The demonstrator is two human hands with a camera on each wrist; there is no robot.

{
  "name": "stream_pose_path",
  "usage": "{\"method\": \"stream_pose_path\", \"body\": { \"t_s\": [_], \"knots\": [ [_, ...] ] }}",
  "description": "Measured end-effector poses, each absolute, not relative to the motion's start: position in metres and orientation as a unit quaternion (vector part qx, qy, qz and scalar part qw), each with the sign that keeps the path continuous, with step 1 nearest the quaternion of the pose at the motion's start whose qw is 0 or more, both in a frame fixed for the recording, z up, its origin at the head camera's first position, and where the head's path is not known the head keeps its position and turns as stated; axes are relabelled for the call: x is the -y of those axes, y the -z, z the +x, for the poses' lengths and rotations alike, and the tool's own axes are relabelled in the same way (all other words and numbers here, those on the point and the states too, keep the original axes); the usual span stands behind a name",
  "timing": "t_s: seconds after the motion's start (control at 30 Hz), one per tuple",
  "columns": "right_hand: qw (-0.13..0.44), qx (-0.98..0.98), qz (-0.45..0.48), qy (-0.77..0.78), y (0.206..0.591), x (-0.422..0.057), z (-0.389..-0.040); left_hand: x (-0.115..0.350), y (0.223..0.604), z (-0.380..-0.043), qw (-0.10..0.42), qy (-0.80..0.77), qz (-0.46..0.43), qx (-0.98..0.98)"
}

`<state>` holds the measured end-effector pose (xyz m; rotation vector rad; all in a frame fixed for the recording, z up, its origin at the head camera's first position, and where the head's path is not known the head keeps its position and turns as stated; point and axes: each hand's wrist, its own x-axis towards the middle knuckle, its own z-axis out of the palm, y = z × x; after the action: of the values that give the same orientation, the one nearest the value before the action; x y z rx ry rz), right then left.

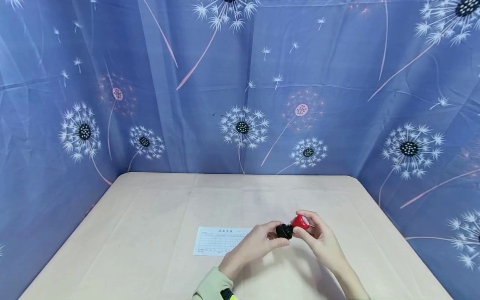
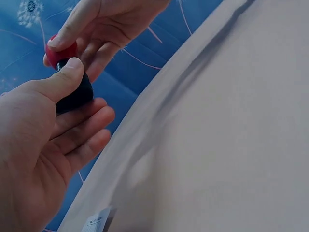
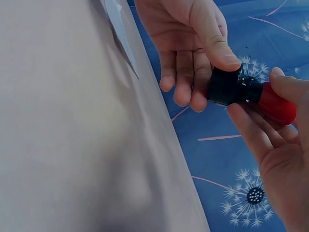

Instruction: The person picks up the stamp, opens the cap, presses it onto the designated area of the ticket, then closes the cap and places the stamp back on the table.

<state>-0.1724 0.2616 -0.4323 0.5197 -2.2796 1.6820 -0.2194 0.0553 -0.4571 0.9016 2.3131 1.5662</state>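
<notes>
A small stamp with a rounded red handle (image 1: 300,222) and a black cylindrical base (image 1: 284,231) is held up over the table. My left hand (image 1: 258,241) pinches the black base between thumb and fingers; its other fingers are loosely bent in the left wrist view. From the other side, my right hand (image 1: 322,241) grips the red handle (image 3: 277,104) with thumb and fingers. A narrower black neck (image 3: 252,89) shows between handle and base. A pale patch marks the end of the handle. The underside of the base is hidden.
A printed paper form (image 1: 215,241) with a ruled table lies flat on the cream tabletop (image 1: 131,225), partly behind the left hand. Blue dandelion-patterned cloth (image 1: 202,104) hangs around the back and sides of the table.
</notes>
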Motion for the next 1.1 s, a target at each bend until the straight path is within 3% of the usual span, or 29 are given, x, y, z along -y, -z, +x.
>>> {"method": "stream_pose_path", "body": {
  "t_s": [0.17,0.7,1.1],
  "knots": [
    [0.117,0.753,0.197,-0.617,0.4295,-0.2627,-0.1721,-0.0550,0.4564,-0.2204,0.134,-0.568,0.290,-0.759],
    [0.182,0.684,0.216,-0.673,0.4283,-0.2570,-0.1751,-0.0632,0.4522,-0.2197,0.125,-0.633,0.266,-0.717],
    [0.184,0.693,0.208,-0.665,0.4244,-0.2552,-0.1739,-0.0619,0.4493,-0.2203,0.123,-0.661,0.275,-0.687]
  ]
}}
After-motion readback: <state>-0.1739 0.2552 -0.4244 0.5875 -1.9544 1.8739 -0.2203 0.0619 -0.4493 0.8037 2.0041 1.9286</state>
